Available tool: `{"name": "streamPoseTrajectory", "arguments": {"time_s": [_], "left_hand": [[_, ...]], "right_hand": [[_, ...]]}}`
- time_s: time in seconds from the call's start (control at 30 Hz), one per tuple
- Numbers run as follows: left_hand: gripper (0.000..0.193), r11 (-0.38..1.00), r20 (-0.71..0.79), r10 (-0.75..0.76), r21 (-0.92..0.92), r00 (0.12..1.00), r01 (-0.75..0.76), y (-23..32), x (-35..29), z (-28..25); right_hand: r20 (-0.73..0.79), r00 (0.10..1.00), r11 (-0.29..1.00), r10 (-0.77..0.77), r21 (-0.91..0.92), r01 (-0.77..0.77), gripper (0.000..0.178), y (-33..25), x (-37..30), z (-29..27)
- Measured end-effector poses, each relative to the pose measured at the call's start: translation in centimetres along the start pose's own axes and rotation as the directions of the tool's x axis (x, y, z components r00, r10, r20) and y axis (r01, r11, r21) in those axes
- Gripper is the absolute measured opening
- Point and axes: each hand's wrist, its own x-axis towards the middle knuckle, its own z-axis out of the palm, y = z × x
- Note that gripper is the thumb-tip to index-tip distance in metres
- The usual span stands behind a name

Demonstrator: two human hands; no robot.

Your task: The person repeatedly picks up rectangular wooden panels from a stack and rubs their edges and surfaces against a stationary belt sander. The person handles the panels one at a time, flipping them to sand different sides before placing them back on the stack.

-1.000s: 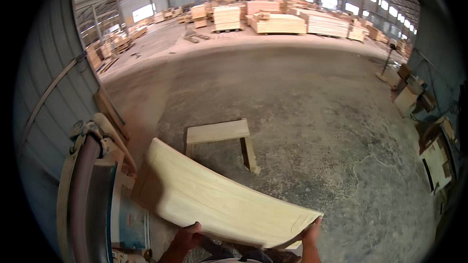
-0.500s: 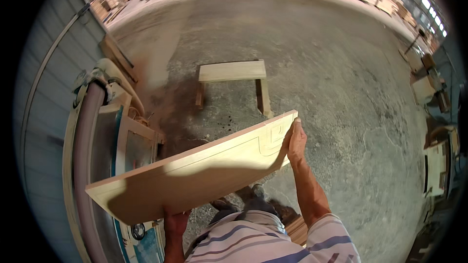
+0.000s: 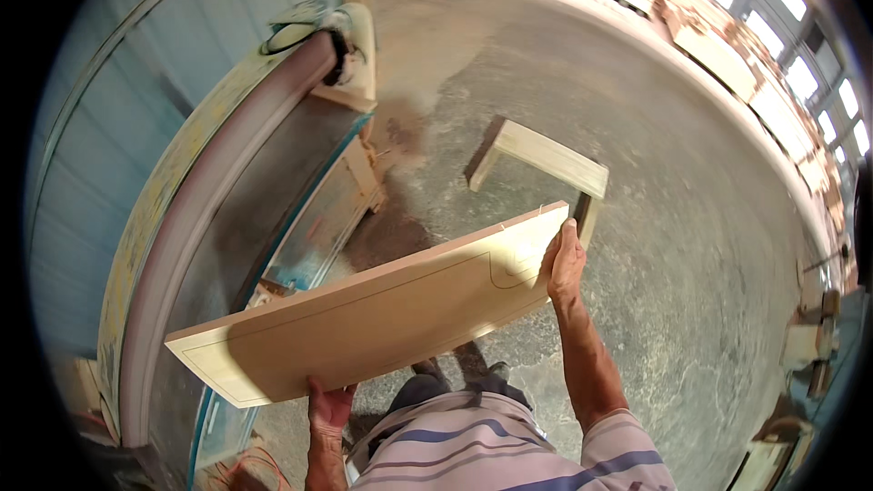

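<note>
A long pale wooden board (image 3: 382,314) with thin grooved or drawn lines on its face is held up tilted in front of me, its right end higher than its left. My right hand (image 3: 566,264) grips the right end, with the thumb at the upper corner. Under the lower edge, left of the middle, my left hand (image 3: 329,405) supports the board; some of its fingers are hidden behind the wood. The board's left end hangs over a machine with a long brownish belt (image 3: 173,264), which looks like a belt sander.
Beyond the board a low wooden bench (image 3: 550,157) stands on the concrete floor (image 3: 673,245). A corrugated wall (image 3: 118,109) runs behind the machine. Orange cable (image 3: 255,465) lies at lower left. Timber stacks (image 3: 718,55) line the far right, under windows.
My view has turned left, so the machine fills more of the left side and the bench appears further right. Both hands still hold the board, its left end now over the belt machine.
</note>
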Motion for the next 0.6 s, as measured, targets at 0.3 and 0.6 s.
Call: {"name": "streamPoseTrajectory", "arguments": {"time_s": [0.3, 0.6], "left_hand": [[0.058, 0.95, -0.277, 0.013, -0.297, 0.961, -0.098, 3.3, -1.0, -6.1], [0.052, 0.922, -0.382, 0.203, -0.235, 0.902, -0.307, 5.3, -1.8, -7.3]], "right_hand": [[0.232, 0.972, 0.955, 0.045, -0.296, 0.026, 0.041, 4.1, -0.9, 13.4], [0.43, 0.837, 0.788, 0.338, -0.616, -0.001, 0.056, 8.4, 0.7, 24.0]]}}
